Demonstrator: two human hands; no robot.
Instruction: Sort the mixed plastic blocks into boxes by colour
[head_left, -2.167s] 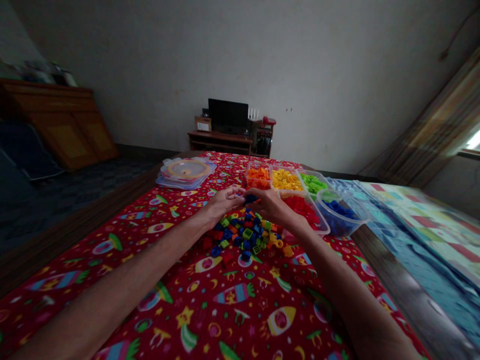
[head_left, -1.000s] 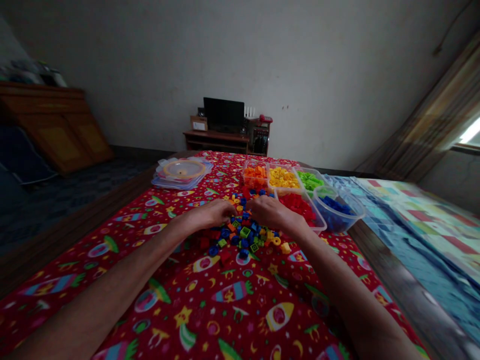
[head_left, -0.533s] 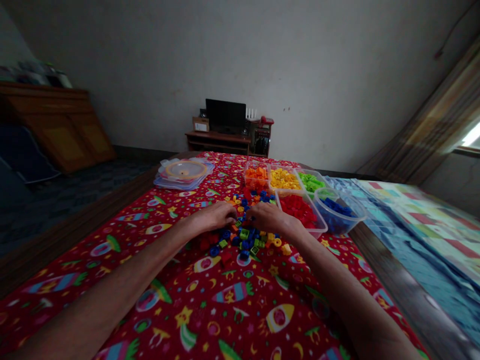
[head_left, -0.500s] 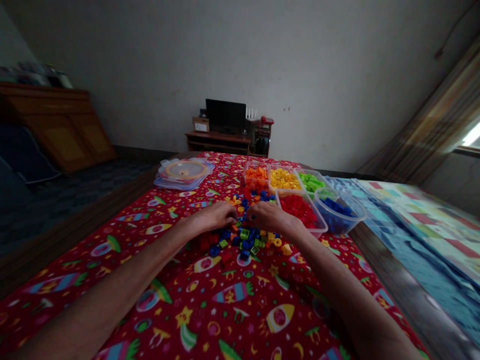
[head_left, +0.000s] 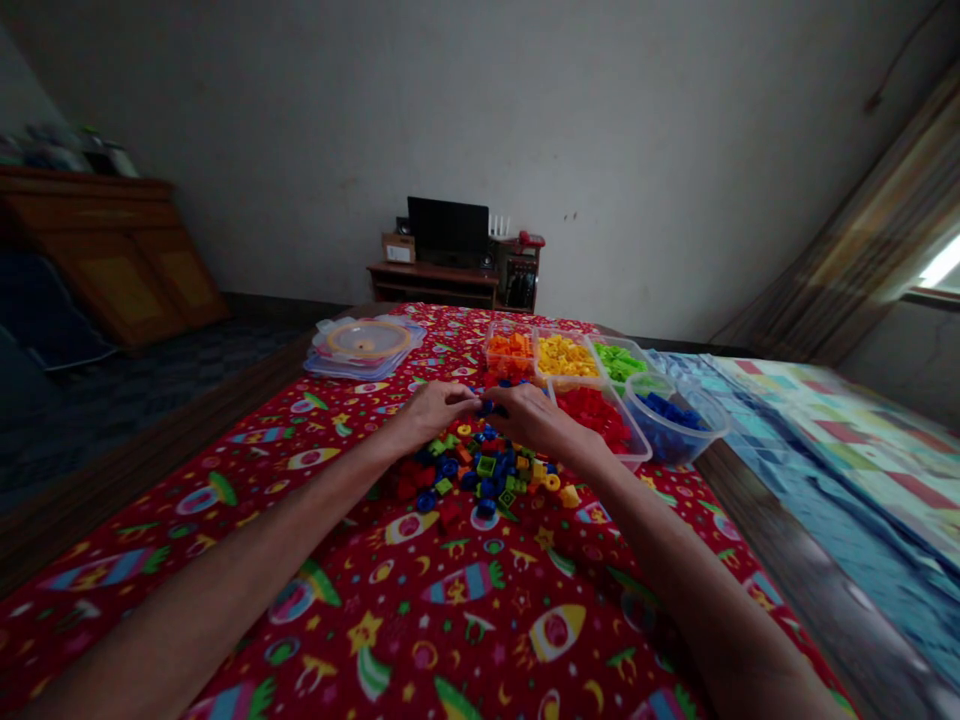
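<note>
A heap of small coloured plastic blocks, blue, red, green, yellow and orange, lies on the red rocket-print cloth. Just above its far side my left hand and my right hand meet fingertip to fingertip. Both are pinched closed on small blue blocks held between them. Behind my right hand stand clear tubs of sorted blocks: orange, yellow, green, red and a round tub of blue.
A stack of clear lids lies at the far left of the cloth. The table's wooden edge runs along the right, with a patchwork bedspread beyond it. A desk with a monitor stands against the back wall.
Both hands have risen from the heap, where they lay low among the blocks, and now meet above its far side pinching blue blocks together.
</note>
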